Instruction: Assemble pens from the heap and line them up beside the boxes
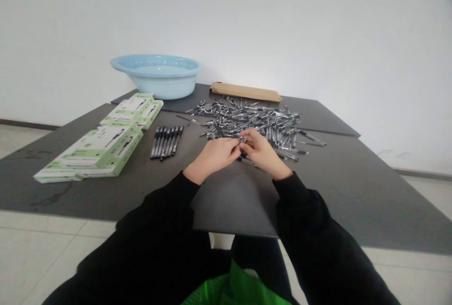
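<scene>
1. The right hand [259, 150] has thumb and fingers pinched together on a small clear-and-dark piece, apparently the end of a slim plastic pen [241, 139], above the middle of the worktop, at the heap's near side.
2. The left hand [221, 152] meets it there, back upward and fingers curled in; its fingertips are hidden, so I cannot tell whether they grip the pen too.
3. Just beyond both hands lies a broad, tangled heap of clear-barrelled pens with black parts [254, 119], spreading toward the far edge. This looks like most of what is left.
4. Left of the hands, a short, neat row of clear-and-black pens [167, 142] lies side by side, pointing roughly toward the near edge. I judge this to be the sorted part, small against the heap, so the work seems early.
5. Farther left, near the left edge, lie overlapping green-and-white cardboard boxes printed with a pen [95, 147]; whether they are filled cannot be told.
6. Toward the far left corner stands a round, light-blue plastic basin [160, 81]; by the far edge, behind the heap, lies a long, flat tan cardboard piece [245, 92].
7. Open room: the dark-grey, flat worktop [233, 201] is bare along its near edge and widely toward its near right corner. The gap between row and boxes is narrow; a few stray pens lie between row and heap.
</scene>
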Available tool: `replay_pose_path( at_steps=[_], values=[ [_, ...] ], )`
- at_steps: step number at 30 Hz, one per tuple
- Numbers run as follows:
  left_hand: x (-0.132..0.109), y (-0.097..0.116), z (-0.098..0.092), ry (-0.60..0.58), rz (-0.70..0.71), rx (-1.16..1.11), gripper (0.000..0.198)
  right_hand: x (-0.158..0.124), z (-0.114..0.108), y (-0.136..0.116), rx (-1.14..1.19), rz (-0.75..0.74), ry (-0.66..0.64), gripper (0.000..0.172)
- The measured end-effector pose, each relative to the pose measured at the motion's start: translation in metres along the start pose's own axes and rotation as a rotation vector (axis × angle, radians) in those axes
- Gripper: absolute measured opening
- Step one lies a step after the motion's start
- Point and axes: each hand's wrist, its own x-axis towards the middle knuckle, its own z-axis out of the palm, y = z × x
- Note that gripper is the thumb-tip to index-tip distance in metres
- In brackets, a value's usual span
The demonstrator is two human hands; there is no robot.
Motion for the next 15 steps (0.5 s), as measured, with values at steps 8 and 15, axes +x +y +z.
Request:
replay_pose_path(
  at_steps=[8,15],
  values=[
    [0.0022,-0.0041,0.0009,0.061,-0.032,-0.159,0.02,0.0015,-0.0023,-0.0026,0.048,0.016,0.067,0.028],
    [0.0055,-0.006,0.0003,0.147,-0.087,-0.526,0.028,0.0047,-0.0033,-0.008,0.28,0.162,0.146,0.04]
  ],
)
